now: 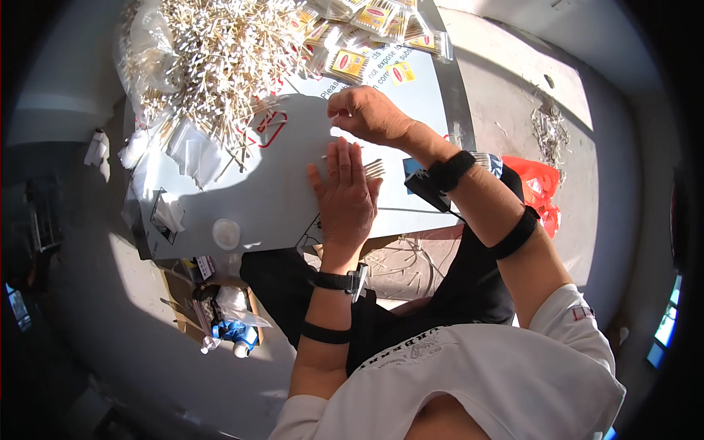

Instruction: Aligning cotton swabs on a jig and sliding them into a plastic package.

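Note:
My left hand (343,196) lies flat on the pale printed table board, its fingers stretched out and close together. From beneath its right side stick out several cotton swabs (375,169), lined up side by side. Just beyond it, my right hand (371,116) is bent inward with curled fingers. What those fingers hold, if anything, is hidden. A big heap of loose cotton swabs (220,55) covers the far left of the board, partly in a clear plastic bag (149,44). Filled swab packets (347,63) with yellow labels are piled at the far edge.
Clear empty bags (192,152) lie beside the heap. A round white lid-like piece (226,234) sits near the front left edge. Right of the board is a red plastic bag (534,183); scattered swabs (550,136) lie on the floor. A box of odds and ends (224,315) stands lower left.

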### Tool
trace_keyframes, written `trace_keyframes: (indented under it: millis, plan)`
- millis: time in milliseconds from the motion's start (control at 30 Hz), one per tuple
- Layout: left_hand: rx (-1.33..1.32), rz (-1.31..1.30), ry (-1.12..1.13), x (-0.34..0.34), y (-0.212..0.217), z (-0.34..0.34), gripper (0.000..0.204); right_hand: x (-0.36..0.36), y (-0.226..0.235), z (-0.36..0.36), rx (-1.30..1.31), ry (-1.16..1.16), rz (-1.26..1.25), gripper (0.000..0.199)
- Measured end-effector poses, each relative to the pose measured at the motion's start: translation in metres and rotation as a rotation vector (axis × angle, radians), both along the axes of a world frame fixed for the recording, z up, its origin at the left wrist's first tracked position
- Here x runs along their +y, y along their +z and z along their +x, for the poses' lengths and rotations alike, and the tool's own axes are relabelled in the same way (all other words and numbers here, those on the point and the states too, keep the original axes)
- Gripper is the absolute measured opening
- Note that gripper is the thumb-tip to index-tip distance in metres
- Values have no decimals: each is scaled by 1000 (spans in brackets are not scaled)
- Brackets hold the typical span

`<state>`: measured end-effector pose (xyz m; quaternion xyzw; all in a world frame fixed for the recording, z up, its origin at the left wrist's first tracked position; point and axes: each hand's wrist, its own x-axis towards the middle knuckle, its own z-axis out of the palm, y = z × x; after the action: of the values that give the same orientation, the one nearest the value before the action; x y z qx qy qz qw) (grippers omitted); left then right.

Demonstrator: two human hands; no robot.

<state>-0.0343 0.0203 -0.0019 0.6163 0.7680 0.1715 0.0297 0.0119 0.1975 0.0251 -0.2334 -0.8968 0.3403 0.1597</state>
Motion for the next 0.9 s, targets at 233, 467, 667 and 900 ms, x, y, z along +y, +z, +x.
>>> trace_keyframes:
  millis: [233, 467, 667, 900]
  plan:
    - [-9, 100, -17, -3, -17, 2, 69, -4, -1, -101, -112, 11, 224, 31]
    - [-86, 10, 11, -3, -8, 1, 71, 17, -3, -81, -288, -21, 141, 14]
    - [-3, 22, 10, -2, -5, 0, 70, 19, 5, 3, -243, 126, 147, 14]
    - [-216, 309, 34, 5, -1, -28, 49, -1, 0, 39, -59, -144, 43, 25]
